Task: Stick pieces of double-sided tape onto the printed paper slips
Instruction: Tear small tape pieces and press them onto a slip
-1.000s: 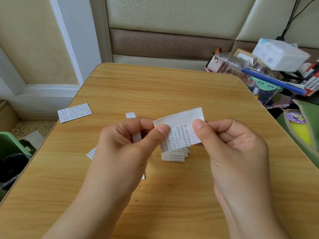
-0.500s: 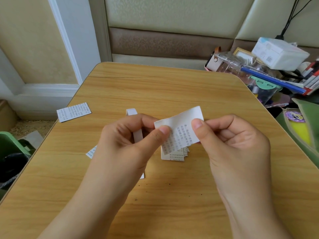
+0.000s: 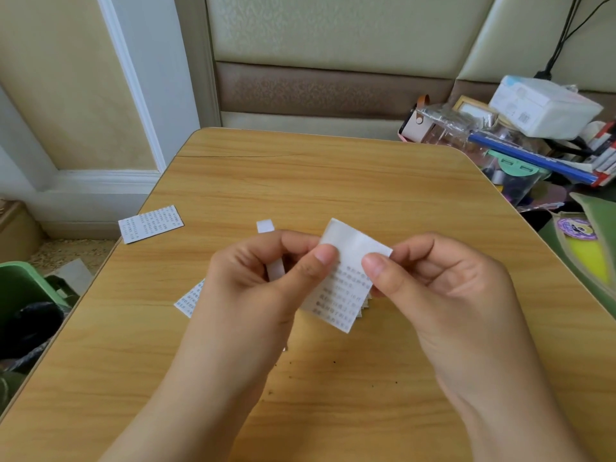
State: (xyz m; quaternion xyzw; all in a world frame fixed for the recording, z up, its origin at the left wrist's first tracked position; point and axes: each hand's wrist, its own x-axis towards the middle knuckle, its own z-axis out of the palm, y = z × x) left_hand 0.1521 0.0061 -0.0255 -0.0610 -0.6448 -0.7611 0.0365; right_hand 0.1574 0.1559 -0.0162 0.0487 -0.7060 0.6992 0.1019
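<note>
- I see the wooden table (image 3: 333, 181) filling most of the head view, its rounded far corners in sight; the far half of the top is bare grain, and a wide bare stretch lies in front of the hands too.
- Off the right edge there is a heap of clutter (image 3: 520, 141) — a white packet, clear plastic boxes, a blue rod — pressing close to the table's right far corner.
- Off the left edge a green bin (image 3: 23, 288) stands on the floor below table level.
- My left hand (image 3: 263, 291) is curled, thumb and forefinger pinching the top left of the printed slip (image 3: 343, 295); a white tape strip (image 3: 271, 255) runs up through the same fist, its end poking out above the knuckles.
- My right hand (image 3: 443, 288) is curled as well, thumb and fingers nipping the slip's top right corner.
- The slip hangs tilted between both hands above the table's middle, its upper band blank and folded over, print below.
- A stack of slips (image 3: 363, 303) peeks out just beneath it.
- One loose slip (image 3: 150, 223) lies flat at the left edge, slightly overhanging; another slip (image 3: 191, 298) shows from under the left wrist.
</note>
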